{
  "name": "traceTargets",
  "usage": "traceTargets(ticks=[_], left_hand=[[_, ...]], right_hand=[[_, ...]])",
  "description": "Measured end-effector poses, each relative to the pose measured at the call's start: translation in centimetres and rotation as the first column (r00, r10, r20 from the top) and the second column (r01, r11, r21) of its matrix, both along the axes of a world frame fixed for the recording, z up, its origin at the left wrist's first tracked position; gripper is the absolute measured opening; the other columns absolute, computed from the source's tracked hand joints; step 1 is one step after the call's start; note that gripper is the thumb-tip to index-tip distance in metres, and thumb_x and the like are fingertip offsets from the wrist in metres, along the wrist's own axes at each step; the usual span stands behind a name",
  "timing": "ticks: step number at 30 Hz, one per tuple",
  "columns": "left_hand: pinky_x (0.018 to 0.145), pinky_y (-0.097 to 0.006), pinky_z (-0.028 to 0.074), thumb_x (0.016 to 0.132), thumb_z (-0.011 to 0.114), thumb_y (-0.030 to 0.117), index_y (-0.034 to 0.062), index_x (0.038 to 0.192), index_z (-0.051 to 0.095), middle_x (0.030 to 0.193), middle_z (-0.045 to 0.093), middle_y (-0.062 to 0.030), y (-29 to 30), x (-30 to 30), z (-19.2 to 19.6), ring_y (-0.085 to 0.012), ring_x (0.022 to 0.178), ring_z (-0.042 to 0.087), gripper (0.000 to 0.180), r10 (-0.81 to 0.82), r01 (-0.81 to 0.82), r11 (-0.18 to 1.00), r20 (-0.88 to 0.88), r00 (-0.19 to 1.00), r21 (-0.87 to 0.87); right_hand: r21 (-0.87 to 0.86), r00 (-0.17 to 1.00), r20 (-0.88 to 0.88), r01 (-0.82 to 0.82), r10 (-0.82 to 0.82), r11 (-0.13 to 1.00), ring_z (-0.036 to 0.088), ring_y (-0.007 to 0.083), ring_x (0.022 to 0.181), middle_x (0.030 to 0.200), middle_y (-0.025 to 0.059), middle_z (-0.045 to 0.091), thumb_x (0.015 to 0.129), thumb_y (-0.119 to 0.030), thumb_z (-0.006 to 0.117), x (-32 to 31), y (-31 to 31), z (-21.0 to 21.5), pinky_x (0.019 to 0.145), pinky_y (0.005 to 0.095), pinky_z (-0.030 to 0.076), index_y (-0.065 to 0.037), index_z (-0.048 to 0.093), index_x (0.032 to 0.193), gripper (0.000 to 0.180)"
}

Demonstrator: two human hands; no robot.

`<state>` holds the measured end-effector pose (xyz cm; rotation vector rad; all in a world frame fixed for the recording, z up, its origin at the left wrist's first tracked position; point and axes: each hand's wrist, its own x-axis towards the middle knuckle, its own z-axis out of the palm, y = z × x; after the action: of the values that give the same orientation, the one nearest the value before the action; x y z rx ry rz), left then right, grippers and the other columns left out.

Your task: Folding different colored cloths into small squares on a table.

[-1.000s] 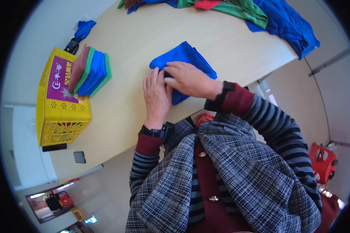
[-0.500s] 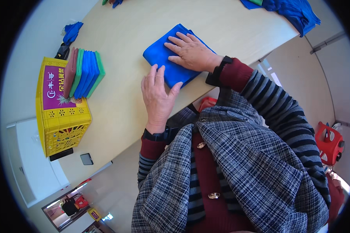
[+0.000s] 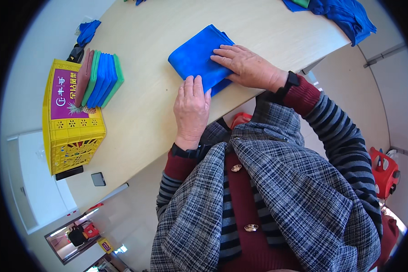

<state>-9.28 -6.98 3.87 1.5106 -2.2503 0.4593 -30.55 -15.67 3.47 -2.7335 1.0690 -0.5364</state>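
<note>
A folded bright blue cloth (image 3: 197, 58) lies flat near the near edge of the pale wooden table (image 3: 158, 27), its layered edges showing along the right side and its surface smooth with a few soft creases. The right hand (image 3: 247, 66) is spread flat on top of it, fingers extended and pressing down, gripping nothing. The left hand (image 3: 191, 106) lies palm-down on the table, open too, with its fingertips just touching the cloth's near edge.

Further left, a row of folded cloths in blue, green and brownish red (image 3: 99, 78) stands on edge against a yellow perforated plastic crate (image 3: 70, 124). At the far right corner of the table sits a loose heap of blue cloths (image 3: 344, 16), and a small crumpled blue cloth (image 3: 88, 31) lies at the far left. Below the table there is a light floor and, to the right, a red object (image 3: 383, 174) that is too small to identify.
</note>
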Motion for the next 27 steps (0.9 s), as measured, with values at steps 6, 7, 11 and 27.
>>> traceTargets(ticks=[6, 7, 11, 27], left_hand=[[0.088, -0.037, 0.057, 0.085, 0.071, 0.012, -0.0036, 0.127, 0.056, 0.120, 0.059, -0.0200, -0.6, -1.7, 0.9, -0.0337, 0.108, 0.064, 0.047, 0.132, -0.139, 0.985, 0.068, 0.989, 0.103], [0.087, -0.036, 0.057, 0.086, 0.069, 0.010, -0.0041, 0.127, 0.055, 0.119, 0.059, -0.0202, -0.6, -1.8, 0.9, -0.0338, 0.108, 0.064, 0.046, 0.155, -0.165, 0.979, 0.088, 0.984, 0.123], [0.085, -0.034, 0.059, 0.088, 0.062, 0.004, -0.0059, 0.127, 0.054, 0.119, 0.058, -0.0213, -0.5, -1.8, 0.4, -0.0348, 0.110, 0.064, 0.041, 0.157, -0.172, 0.980, 0.146, 0.977, 0.098], [0.092, -0.028, 0.057, 0.091, 0.056, 0.002, -0.0108, 0.140, 0.045, 0.139, 0.050, -0.0313, 0.5, -2.2, 0.7, -0.0370, 0.126, 0.057, 0.052, 0.122, -0.211, 0.967, 0.467, 0.876, 0.143]], right_hand=[[0.102, 0.997, 0.035, 0.068, -0.072, 0.992, 0.044, 0.0321, 0.142, 0.148, 0.0158, 0.052, 0.092, -0.013, 0.067, -0.1, 0.0, 0.9, 0.121, 0.0429, 0.033, -0.008, 0.051, 0.144, 0.055], [0.022, 0.998, -0.002, 0.058, -0.058, 0.998, 0.044, 0.0321, 0.142, 0.148, 0.0158, 0.052, 0.093, -0.011, 0.065, -0.1, 0.2, 0.4, 0.121, 0.0431, 0.033, -0.008, 0.051, 0.144, 0.053], [-0.154, 0.995, -0.087, 0.038, -0.052, 0.987, 0.043, 0.0322, 0.142, 0.149, 0.0162, 0.050, 0.094, -0.007, 0.061, -0.2, 0.7, -0.2, 0.121, 0.0435, 0.032, -0.007, 0.051, 0.144, 0.050], [-0.267, 0.967, -0.225, 0.053, -0.116, 0.962, 0.040, 0.0312, 0.145, 0.154, 0.0166, 0.045, 0.096, -0.012, 0.058, -1.0, 1.8, -0.8, 0.122, 0.0425, 0.031, -0.005, 0.046, 0.146, 0.052]])
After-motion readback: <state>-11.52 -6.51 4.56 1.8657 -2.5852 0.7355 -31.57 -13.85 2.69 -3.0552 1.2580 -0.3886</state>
